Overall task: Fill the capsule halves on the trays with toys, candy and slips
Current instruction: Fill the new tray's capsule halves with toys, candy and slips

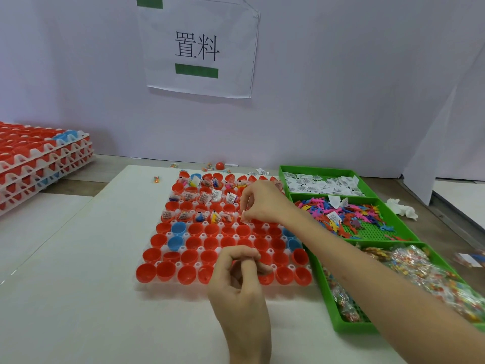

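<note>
Over the tray's [179,264] far right part, my right hand [262,203] pinches a white slip [245,217] between thumb and forefinger, just above the red halves [165,270] of the fourth row. Rows beyond it hold filling. Nearer me, my left hand [241,279] hovers over the front rows, fingers curled toward the thumb; I cannot tell whether it holds anything. Right of the tray stand green bins [325,311]: slips [322,185] farthest, toys [362,214] in the middle, candy [420,264] nearest, under my right forearm.
</note>
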Available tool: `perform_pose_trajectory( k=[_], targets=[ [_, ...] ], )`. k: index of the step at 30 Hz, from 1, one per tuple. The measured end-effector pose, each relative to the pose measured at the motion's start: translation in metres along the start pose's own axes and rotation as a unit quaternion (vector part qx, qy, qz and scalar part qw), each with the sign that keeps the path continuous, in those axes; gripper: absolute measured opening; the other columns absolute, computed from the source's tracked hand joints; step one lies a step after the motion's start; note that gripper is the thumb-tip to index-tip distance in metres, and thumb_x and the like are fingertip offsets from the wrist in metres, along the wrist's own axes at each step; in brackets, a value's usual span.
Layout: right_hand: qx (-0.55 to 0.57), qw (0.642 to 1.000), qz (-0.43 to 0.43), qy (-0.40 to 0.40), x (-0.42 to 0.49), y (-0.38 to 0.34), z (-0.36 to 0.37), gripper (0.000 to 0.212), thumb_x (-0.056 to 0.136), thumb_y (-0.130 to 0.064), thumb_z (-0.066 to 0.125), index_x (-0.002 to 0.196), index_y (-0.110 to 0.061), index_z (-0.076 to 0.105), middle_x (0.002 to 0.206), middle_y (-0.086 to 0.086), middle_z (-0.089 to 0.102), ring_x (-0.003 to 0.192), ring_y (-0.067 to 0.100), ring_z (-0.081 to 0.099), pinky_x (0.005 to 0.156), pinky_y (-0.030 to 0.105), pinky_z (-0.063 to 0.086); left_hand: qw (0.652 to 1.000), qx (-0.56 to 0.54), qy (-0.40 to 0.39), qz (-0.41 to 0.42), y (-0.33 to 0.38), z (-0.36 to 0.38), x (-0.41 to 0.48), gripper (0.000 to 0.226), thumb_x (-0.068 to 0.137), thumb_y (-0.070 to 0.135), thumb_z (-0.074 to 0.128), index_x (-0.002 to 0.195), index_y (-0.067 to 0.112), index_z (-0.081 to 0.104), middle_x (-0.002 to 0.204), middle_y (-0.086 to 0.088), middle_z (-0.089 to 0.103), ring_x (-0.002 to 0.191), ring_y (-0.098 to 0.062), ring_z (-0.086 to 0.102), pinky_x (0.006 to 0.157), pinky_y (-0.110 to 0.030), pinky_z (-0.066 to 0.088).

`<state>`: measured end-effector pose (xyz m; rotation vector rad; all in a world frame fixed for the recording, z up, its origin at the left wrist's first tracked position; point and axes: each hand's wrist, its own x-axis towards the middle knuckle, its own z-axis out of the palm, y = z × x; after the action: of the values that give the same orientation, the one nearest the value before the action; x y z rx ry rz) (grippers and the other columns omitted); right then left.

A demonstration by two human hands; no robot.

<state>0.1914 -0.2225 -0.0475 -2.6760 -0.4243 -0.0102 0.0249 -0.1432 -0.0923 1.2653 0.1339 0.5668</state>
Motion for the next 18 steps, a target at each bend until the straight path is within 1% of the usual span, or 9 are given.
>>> perform_pose_trajectory(
  k=[2, 5, 10, 14, 16, 18],
  targets=[
    [-0.001, 1.0, -0.002, -0.003, -0.0002, -0.0021, -0.0005, 0.011, 0.075, -0.007, 0.083, 0.078, -0.015, 0.076, 0.075, -0.016, 0.058, 0.071, -0.002, 0.054, 0.073, 0.02, 0.05, 1.0, -0.001, 0.0, -0.002, 0.0001, -0.0001, -0.0001, 0.046, 0.09, -0.015, 0.052, 0.073, 0.025, 0.068, 0.069, -0.004, 0.068, 0.058, -0.014, 0.066, 0.058, -0.016, 0.052],
    [-0.012, 1.0, 0.0, -0.011, 0.0002, -0.0048, -0.001, 0.009, 0.077, -0.007, 0.082, 0.079, -0.014, 0.077, 0.076, -0.012, 0.062, 0.074, 0.001, 0.059, 0.076, 0.022, 0.055, 1.0, -0.002, -0.001, -0.001, 0.0003, -0.0003, -0.0004, 0.046, 0.091, -0.014, 0.052, 0.074, 0.025, 0.068, 0.069, -0.003, 0.068, 0.058, -0.013, 0.066, 0.058, -0.016, 0.053],
    [-0.036, 0.999, -0.002, -0.032, 0.0014, -0.007, -0.0032, 0.007, 0.078, -0.009, 0.082, 0.081, -0.013, 0.078, 0.075, -0.014, 0.058, 0.071, -0.001, 0.055, 0.077, 0.022, 0.054, 1.0, -0.002, -0.002, -0.001, 0.0004, -0.0001, -0.0004, 0.046, 0.091, -0.014, 0.052, 0.074, 0.026, 0.068, 0.068, -0.003, 0.068, 0.058, -0.013, 0.065, 0.058, -0.017, 0.053],
    [-0.05, 0.998, -0.009, -0.04, 0.0018, -0.0092, -0.0036, 0.01, 0.079, -0.005, 0.08, 0.077, -0.014, 0.075, 0.078, -0.01, 0.064, 0.077, 0.004, 0.063, 0.068, 0.019, 0.052, 1.0, -0.004, -0.003, -0.003, -0.0002, -0.0003, 0.0001, 0.046, 0.091, -0.014, 0.052, 0.074, 0.026, 0.068, 0.069, -0.004, 0.068, 0.059, -0.014, 0.065, 0.058, -0.017, 0.053],
    [-0.058, 0.997, -0.016, -0.044, 0.0014, -0.0101, -0.0038, 0.017, 0.079, -0.002, 0.078, 0.072, -0.017, 0.072, 0.074, -0.012, 0.06, 0.077, 0.006, 0.064, 0.07, 0.021, 0.055, 1.0, -0.004, -0.003, -0.004, 0.0, -0.0004, 0.0001, 0.046, 0.091, -0.014, 0.052, 0.074, 0.025, 0.068, 0.068, -0.004, 0.068, 0.059, -0.014, 0.065, 0.058, -0.017, 0.053],
    [-0.061, 0.997, -0.026, -0.044, 0.0011, -0.0102, -0.0039, 0.019, 0.079, -0.001, 0.077, 0.07, -0.016, 0.07, 0.072, -0.015, 0.058, 0.074, 0.004, 0.062, 0.073, 0.024, 0.056, 1.0, -0.006, -0.004, -0.005, 0.0001, -0.0007, 0.0, 0.047, 0.09, -0.015, 0.052, 0.073, 0.025, 0.068, 0.068, -0.003, 0.067, 0.059, -0.013, 0.065, 0.059, -0.018, 0.054]
  ],
)
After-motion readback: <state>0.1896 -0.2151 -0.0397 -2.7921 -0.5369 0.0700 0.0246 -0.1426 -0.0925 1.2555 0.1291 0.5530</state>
